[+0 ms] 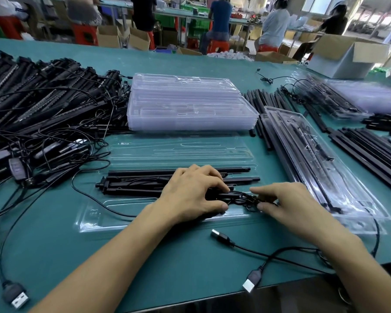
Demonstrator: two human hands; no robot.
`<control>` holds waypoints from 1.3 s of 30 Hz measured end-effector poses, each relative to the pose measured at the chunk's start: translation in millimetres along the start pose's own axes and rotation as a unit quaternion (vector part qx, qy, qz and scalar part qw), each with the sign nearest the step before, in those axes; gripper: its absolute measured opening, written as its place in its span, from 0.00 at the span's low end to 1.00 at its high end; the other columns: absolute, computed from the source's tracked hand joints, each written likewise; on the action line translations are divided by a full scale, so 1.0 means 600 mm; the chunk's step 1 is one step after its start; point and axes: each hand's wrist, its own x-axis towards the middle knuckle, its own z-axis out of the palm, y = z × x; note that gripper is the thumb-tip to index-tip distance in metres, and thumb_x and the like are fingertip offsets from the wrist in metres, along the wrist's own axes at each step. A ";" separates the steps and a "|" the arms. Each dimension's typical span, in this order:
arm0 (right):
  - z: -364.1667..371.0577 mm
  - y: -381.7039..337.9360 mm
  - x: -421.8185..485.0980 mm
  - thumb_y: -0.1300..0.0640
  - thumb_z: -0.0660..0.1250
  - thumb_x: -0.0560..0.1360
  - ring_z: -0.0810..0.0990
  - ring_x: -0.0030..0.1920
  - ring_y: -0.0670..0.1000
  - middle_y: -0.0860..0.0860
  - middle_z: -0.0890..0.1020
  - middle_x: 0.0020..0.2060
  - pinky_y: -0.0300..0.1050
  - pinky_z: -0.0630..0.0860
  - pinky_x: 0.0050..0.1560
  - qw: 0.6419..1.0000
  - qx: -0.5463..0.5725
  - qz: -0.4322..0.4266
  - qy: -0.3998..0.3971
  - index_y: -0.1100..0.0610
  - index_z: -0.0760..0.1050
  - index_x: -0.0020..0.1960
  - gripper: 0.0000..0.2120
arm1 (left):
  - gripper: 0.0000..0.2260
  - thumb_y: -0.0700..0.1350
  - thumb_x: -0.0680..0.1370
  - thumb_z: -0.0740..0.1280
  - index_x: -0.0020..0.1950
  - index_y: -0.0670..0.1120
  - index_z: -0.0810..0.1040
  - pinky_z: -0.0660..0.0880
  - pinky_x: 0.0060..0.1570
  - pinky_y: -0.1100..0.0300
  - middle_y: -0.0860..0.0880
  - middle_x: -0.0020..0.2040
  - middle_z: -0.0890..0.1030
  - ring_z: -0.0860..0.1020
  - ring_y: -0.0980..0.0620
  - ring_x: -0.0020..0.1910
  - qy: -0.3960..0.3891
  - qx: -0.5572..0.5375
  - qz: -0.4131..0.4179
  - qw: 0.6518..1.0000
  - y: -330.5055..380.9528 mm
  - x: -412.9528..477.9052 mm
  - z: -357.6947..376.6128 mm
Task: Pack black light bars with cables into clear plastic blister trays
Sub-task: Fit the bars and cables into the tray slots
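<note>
Tucking the cable (242, 198) seemed the step in hand. The left hand (194, 188) curled over the black light bars (140, 180), fingertips pinching the cable; the right hand (287, 199) pinched its coil. Next, probably: press that coil beside the bars in the open tray (95, 214) beneath the fingers. Beyond them stood a stack of empty trays (190, 105); right of them, a filled tray (359, 199).

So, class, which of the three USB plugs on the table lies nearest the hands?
The USB plug just in front of the open tray, close by the left hand. The other two lie at the table's near edge.
</note>
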 end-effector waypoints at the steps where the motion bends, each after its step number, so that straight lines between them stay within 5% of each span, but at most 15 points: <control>1: -0.005 0.005 -0.004 0.53 0.71 0.75 0.78 0.59 0.48 0.44 0.83 0.55 0.41 0.71 0.56 1.000 -0.003 0.009 -0.003 0.47 0.78 0.65 0.18 | 0.17 0.65 0.70 0.70 0.58 0.67 0.78 0.59 0.64 0.57 0.66 0.60 0.72 0.68 0.61 0.60 0.002 -0.002 -0.001 1.000 0.000 0.000 0.001; 5: -0.001 0.005 -0.010 0.43 0.67 0.77 0.75 0.59 0.52 0.47 0.74 0.49 0.43 0.68 0.52 0.994 -0.082 0.074 -0.012 0.48 0.78 0.63 0.18 | 0.16 0.65 0.70 0.70 0.57 0.67 0.78 0.59 0.63 0.58 0.66 0.59 0.72 0.68 0.62 0.60 0.003 -0.008 -0.004 1.000 -0.002 0.002 0.002; 12: 0.016 -0.020 -0.001 0.51 0.66 0.78 0.77 0.53 0.57 0.52 0.80 0.48 0.49 0.73 0.50 0.989 -0.096 0.111 0.015 0.54 0.79 0.51 0.07 | 0.16 0.65 0.69 0.70 0.56 0.67 0.79 0.59 0.63 0.58 0.66 0.59 0.73 0.69 0.61 0.59 0.007 -0.009 -0.006 1.000 -0.001 0.001 0.002; 24: 0.001 -0.015 0.023 0.55 0.68 0.77 0.76 0.44 0.51 0.49 0.80 0.38 0.46 0.72 0.46 0.997 -0.002 0.020 -0.079 0.53 0.78 0.44 0.04 | 0.17 0.65 0.69 0.71 0.57 0.66 0.78 0.60 0.65 0.56 0.65 0.60 0.73 0.68 0.60 0.61 0.006 -0.002 -0.002 1.000 0.000 0.002 0.000; 31: 0.001 -0.006 0.029 0.57 0.72 0.74 0.73 0.35 0.38 0.43 0.78 0.32 0.30 0.65 0.36 0.996 0.038 -0.034 -0.076 0.52 0.81 0.43 0.01 | 0.17 0.66 0.69 0.71 0.57 0.66 0.78 0.62 0.62 0.56 0.66 0.61 0.73 0.68 0.60 0.57 0.006 0.005 0.000 1.000 -0.003 0.004 0.000; 39: -0.006 -0.002 0.033 0.57 0.78 0.68 0.79 0.35 0.41 0.46 0.84 0.33 0.34 0.72 0.38 0.990 0.120 -0.034 -0.065 0.53 0.84 0.38 0.03 | 0.18 0.67 0.69 0.70 0.57 0.67 0.76 0.61 0.60 0.57 0.67 0.60 0.72 0.67 0.60 0.56 -0.007 0.020 0.001 1.000 -0.003 0.007 0.001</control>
